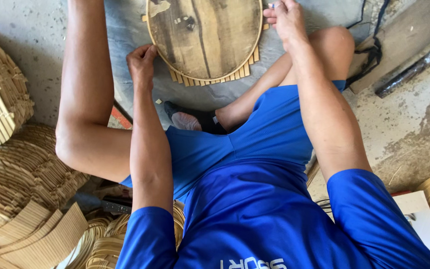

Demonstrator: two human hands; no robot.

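Round dark wooden disc (205,37), scuffed, bamboo slats (215,78) fringing its six-o'clock edge (pale strips); left hand (142,62) pinches its rim at eight o'clock, right hand (285,19) at two.

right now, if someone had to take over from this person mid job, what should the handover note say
Left hand: fingers curled at the left rim of the round wooden disc, touching its edge; what it grips, if anything, is too small to tell.
Right hand: fingers pinched at the disc's right rim, a small item between them, unclear what.
The disc lies flat on the grey mat in front of the person. A mat of bamboo slats sticks out from under its near edge.
Done: disc laid over the slats.
Left: slat ends still jut past the rim.
Stacked woven bamboo pieces lie on the left.
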